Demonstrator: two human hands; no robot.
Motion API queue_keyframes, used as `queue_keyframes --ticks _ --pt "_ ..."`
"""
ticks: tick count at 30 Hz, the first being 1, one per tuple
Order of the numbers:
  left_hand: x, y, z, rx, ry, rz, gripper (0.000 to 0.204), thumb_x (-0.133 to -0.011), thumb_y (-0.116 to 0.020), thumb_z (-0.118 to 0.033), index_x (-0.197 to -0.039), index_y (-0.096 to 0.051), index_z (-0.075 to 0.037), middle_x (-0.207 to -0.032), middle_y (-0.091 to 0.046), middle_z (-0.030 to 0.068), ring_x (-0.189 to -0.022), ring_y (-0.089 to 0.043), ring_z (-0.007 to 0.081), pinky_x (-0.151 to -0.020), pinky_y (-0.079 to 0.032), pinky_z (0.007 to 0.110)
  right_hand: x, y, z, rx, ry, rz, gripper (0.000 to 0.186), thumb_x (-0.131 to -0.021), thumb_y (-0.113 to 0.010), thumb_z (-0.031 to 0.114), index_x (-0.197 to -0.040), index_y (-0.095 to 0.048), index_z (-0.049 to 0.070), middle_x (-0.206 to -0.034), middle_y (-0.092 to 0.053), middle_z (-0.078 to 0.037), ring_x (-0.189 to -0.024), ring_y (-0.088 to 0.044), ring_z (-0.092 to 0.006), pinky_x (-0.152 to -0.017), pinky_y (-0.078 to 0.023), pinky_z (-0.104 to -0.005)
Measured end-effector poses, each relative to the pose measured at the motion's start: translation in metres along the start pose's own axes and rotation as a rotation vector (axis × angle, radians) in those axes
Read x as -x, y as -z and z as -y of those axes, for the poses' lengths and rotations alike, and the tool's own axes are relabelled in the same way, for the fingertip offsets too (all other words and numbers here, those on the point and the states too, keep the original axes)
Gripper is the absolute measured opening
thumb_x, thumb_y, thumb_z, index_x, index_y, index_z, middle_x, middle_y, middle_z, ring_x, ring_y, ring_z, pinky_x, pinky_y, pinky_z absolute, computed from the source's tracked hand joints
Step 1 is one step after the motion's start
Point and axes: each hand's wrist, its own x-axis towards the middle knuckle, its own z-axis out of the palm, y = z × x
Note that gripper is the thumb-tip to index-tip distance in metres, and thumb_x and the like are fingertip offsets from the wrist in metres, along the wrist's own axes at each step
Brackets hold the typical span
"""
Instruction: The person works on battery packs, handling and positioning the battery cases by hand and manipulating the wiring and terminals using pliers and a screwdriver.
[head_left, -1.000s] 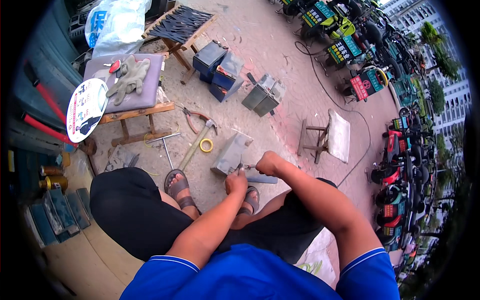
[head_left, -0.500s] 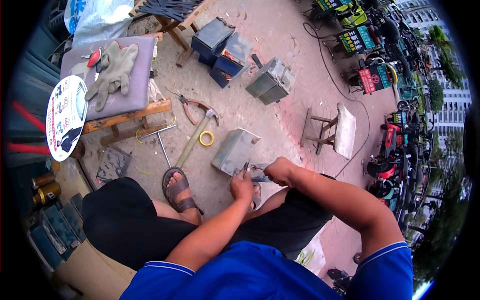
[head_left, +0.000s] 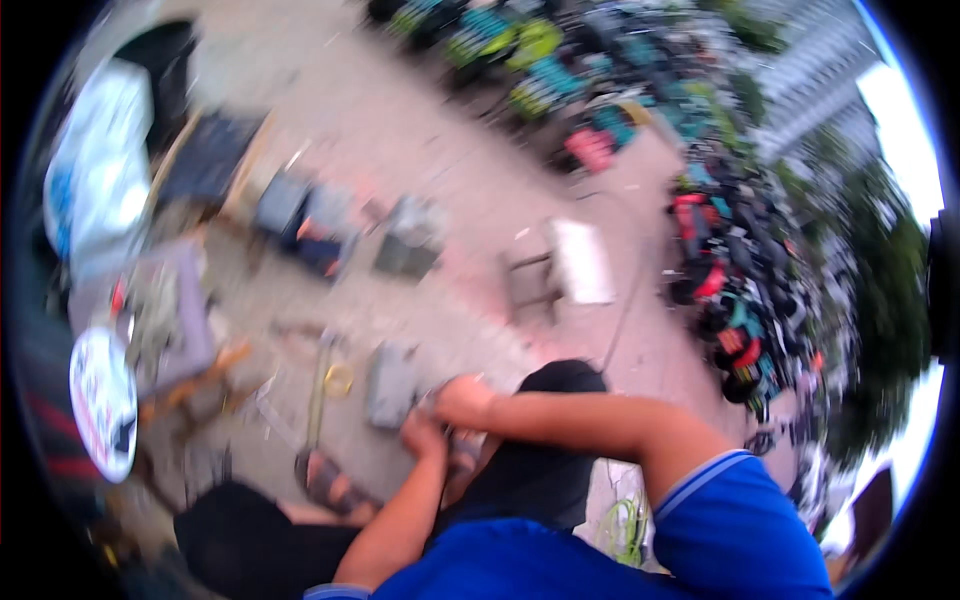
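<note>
Low in front of me, my left hand (head_left: pixel 424 437) and my right hand (head_left: pixel 465 402) are close together, beside a grey box-shaped battery (head_left: pixel 392 384) on the ground. Both look closed, but motion blur hides what is in them. Left of the battery lie a yellow tape roll (head_left: pixel 338 379) and a hammer (head_left: pixel 318 398) with a long pale handle. The hammer's handle reaches down toward my sandalled left foot (head_left: pixel 332 482). My other foot is partly behind my hands.
Other batteries (head_left: pixel 408 238) stand farther off, left of a small stool (head_left: pixel 582 262) with a white seat. At left, a work glove (head_left: pixel 156 312) lies on a cushioned seat (head_left: pixel 195 318), near an oval sign (head_left: pixel 103 405). Parked scooters (head_left: pixel 735 290) line the right.
The whole view has swung and blurred, so the ground things appear shifted left and the batteries and seat lower. My hands stay together beside the grey battery.
</note>
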Motion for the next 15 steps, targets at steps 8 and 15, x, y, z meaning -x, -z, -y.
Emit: queue_keyframes --ticks 8,15 --pt "0.024 0.022 -0.044 -0.151 -0.088 0.027 0.03 -0.09 -0.062 -0.016 -0.116 -0.072 -0.005 -0.1 -0.073 0.021 -0.089 -0.07 0.0393 -0.078 -0.054 0.046 0.032 -0.021 0.006 -0.476 -0.414 -0.582 0.039 -0.094 -0.064 0.038 -0.117 -0.064 0.007 -0.103 -0.064 -0.023 -0.093 -0.066 -0.045 -0.082 -0.054 -0.0514" --pt "0.009 0.031 -0.055 -0.13 -0.346 0.102 0.033 -0.085 -0.068 -0.026 -0.113 -0.075 -0.01 -0.092 -0.074 0.0202 -0.085 -0.07 0.0434 -0.076 -0.054 0.05 0.036 -0.013 -0.005 -0.471 -0.218 -0.567 0.038 -0.099 -0.056 0.037 -0.126 -0.058 0.01 -0.112 -0.061 -0.02 -0.096 -0.065 -0.0432 -0.082 -0.053 -0.0523"
